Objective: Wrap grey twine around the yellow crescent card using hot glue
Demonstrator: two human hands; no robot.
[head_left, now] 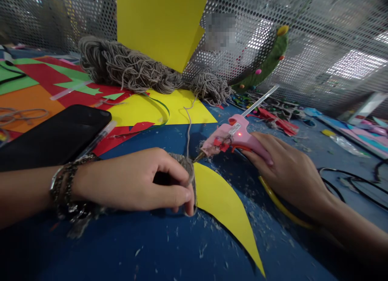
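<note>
My left hand [148,182] is closed on the yarn-wrapped end of a yellow crescent cutout [222,192], with thumb and fingers pinched at the edge of the wrapping. Grey yarn [183,162] covers that end, and a strand runs up from it to a loose bundle. In my right hand [287,172] is a pink hot glue gun [222,137], its red light lit and a clear glue stick [260,100] poking out of the back. The gun's nozzle is at the wrapped edge, near the strand; whether it touches is unclear. Part of the wrapping is hidden behind my left fingers.
A black phone [57,131] and a pen [98,137] lie on the left near coloured paper. Grey yarn bundles [130,67] and a green crescent with pompoms [266,65] stand by the perforated metal screen [327,42]. A black cable [357,178] loops at the right.
</note>
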